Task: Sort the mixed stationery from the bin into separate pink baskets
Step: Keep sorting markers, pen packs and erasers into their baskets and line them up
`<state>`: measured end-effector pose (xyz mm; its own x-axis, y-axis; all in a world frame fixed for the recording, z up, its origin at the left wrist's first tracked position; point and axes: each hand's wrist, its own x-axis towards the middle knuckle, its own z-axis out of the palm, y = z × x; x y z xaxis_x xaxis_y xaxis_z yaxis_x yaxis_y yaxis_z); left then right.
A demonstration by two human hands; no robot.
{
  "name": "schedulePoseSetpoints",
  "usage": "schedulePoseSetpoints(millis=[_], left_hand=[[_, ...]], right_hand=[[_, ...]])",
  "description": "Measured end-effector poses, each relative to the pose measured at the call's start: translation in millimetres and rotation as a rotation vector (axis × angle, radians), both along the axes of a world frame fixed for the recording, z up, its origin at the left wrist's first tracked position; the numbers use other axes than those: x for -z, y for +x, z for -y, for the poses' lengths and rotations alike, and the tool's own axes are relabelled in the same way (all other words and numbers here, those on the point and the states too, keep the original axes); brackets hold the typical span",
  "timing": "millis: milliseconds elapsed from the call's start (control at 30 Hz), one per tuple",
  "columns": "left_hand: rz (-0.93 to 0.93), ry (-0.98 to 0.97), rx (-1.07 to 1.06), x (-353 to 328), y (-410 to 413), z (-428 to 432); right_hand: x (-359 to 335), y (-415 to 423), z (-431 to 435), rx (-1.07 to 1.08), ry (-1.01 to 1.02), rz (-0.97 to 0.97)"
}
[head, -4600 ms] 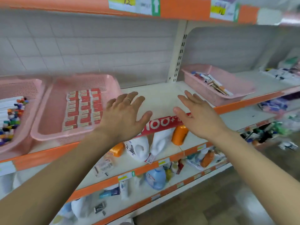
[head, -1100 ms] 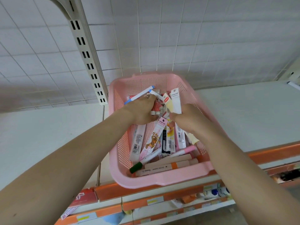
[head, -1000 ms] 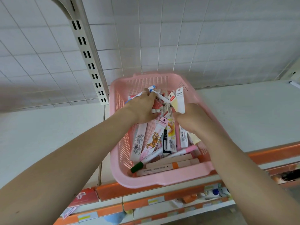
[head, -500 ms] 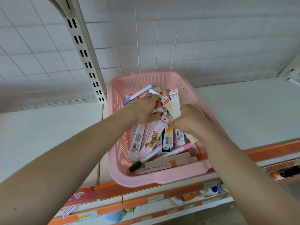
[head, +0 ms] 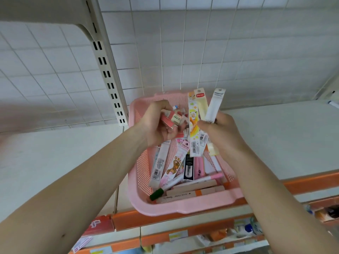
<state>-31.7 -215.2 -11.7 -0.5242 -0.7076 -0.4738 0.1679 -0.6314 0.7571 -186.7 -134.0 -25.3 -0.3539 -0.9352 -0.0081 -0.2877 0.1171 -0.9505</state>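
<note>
A pink perforated basket [head: 185, 205] of mixed stationery stands on the white shelf, its front rim over the orange edge. Inside lie long packaged pens [head: 174, 165], a green-capped marker [head: 157, 193] and beige markers [head: 190, 193]. My left hand [head: 159, 123] is raised above the basket and grips a bunch of small red-and-white boxes [head: 173, 117]. My right hand [head: 219, 132] holds up three long flat packets [head: 199, 116], fanned upward: one yellow with a cartoon, one cream, one white.
The white shelf [head: 55, 162] runs left and right of the basket. A slotted upright post [head: 108, 77] rises at the basket's back left before a white tiled wall. Lower shelves with orange edges [head: 183, 233] hold blurred goods.
Both hands have come up out of the basket. The left lifted small boxes, the right lifted long packets that lay in the pile half a second ago.
</note>
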Motion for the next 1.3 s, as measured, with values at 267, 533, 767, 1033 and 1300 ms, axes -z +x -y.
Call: schedulePoseSetpoints(millis=[267, 533, 767, 1033, 1300], left_hand=[[0.170, -0.247, 0.019, 6, -13, -26], [0.200, -0.333, -0.159, 6, -11, -29], [0.230, -0.290, -0.290, 4, -2, -28], [0.177, -0.299, -0.327, -7, 31, -38], [0.134, -0.411, -0.333, -29, 148, -70]], right_hand=[[-7, 8, -5, -0.139, -0.068, -0.116], [-8, 14, -11, -0.218, 0.011, -0.178], [-10, 11, -4, 0.007, 0.050, 0.034], [-25, 21, -5, -0.020, -0.035, 0.091], [-51, 132, -19, -0.163, -0.004, 0.086]])
